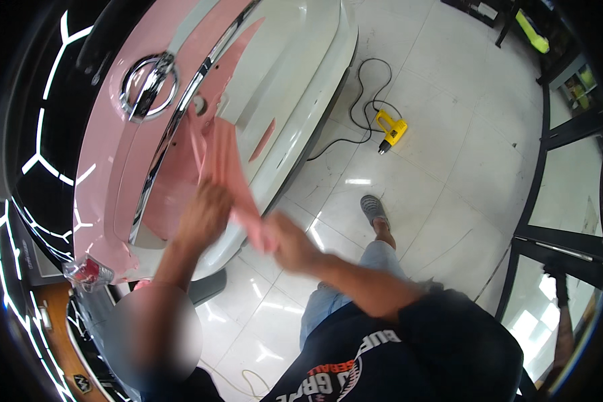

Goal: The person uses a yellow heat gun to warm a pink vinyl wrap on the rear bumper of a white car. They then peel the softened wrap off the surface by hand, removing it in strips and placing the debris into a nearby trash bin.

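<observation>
A loose strip of pink film (226,153) stretches, creased and pulled long, from the rear of a white car (295,60) toward me. My right hand (291,242), slightly blurred, is closed on its gathered near end, away from the bodywork. Farther left, my left hand (209,211) is closed on the strip's edge, near the lower panel. Pink still covers the panel around the round chrome emblem (149,87) and the recess below the chrome trim bar (181,110). White paint shows on the bumper, with a small pink sliver (262,141) left on it.
A yellow heat gun (391,132) lies on the tiled floor (449,134), its black cord (362,100) looped beside it. My foot in a grey clog (373,209) stands nearby. Glass doors (569,187) line the right side. A red tail light (90,272) sits at the car's near corner.
</observation>
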### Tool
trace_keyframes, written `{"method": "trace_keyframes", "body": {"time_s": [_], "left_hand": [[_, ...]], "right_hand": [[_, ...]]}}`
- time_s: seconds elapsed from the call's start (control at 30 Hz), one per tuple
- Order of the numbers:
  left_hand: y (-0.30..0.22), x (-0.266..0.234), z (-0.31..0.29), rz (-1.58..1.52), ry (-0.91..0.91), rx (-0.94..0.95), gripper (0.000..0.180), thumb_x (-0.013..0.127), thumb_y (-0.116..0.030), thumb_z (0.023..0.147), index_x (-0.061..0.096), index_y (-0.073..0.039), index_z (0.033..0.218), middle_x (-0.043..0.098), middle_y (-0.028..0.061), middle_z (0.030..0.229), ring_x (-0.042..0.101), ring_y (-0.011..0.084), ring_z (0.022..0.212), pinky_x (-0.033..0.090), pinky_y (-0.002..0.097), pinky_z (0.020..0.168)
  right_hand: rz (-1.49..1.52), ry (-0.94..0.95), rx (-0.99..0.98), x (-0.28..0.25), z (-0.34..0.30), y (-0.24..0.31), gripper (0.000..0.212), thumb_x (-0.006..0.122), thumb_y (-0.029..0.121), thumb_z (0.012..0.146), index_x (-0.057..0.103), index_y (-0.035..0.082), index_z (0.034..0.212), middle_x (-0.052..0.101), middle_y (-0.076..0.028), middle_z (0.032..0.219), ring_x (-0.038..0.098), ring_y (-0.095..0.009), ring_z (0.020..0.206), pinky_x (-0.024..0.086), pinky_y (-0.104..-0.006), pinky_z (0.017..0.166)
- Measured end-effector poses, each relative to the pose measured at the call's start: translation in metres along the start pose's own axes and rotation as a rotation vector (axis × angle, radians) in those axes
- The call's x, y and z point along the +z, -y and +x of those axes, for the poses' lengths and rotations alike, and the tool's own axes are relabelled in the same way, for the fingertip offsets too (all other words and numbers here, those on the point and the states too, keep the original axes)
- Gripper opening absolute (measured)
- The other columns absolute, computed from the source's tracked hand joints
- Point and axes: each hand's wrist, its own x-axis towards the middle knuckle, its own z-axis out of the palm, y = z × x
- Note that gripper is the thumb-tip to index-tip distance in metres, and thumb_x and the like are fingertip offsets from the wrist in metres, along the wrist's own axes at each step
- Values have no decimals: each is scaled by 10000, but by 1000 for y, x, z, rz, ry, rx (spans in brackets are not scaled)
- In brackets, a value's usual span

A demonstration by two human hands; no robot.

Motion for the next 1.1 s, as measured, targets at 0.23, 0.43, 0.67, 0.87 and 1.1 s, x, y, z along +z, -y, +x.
{"method": "trace_keyframes", "body": {"time_s": [0.23,0.43,0.67,0.87,1.1], "left_hand": [[-137,-39,-282,-178,209,-409,80,578,-32,723,550,-37,797,553,123,736,552,332,778,427,495,872],[-145,-40,-288,-326,-88,-697,96,560,34,732,559,-18,812,555,164,768,538,379,791,431,489,855],[-221,0,-293,-760,-101,-1193,181,460,-32,799,598,29,898,644,180,721,626,284,642,468,391,598],[-265,-1,-329,-1005,-276,-1722,245,536,-201,909,603,30,867,556,69,594,522,119,581,417,320,525],[-263,44,-385,-1224,-320,-1708,258,532,-203,908,603,17,792,485,17,580,455,112,553,383,297,508]], "right_hand": [[427,604,227,108,-140,93,376,574,-38,779,516,-30,1150,563,-192,1019,564,-351,968,454,-398,836],[502,753,401,123,-66,47,516,615,200,891,423,25,1336,582,-124,1102,569,-211,1025,459,-364,875],[454,265,851,119,102,-55,535,521,284,936,337,58,1385,542,-83,1125,554,-167,944,472,-340,820],[599,526,874,234,144,-46,310,488,228,948,455,56,1204,566,-93,1119,583,-207,980,469,-370,856],[132,179,674,287,117,-59,210,432,195,956,549,20,947,617,-157,860,592,-296,696,464,-430,624]]}}
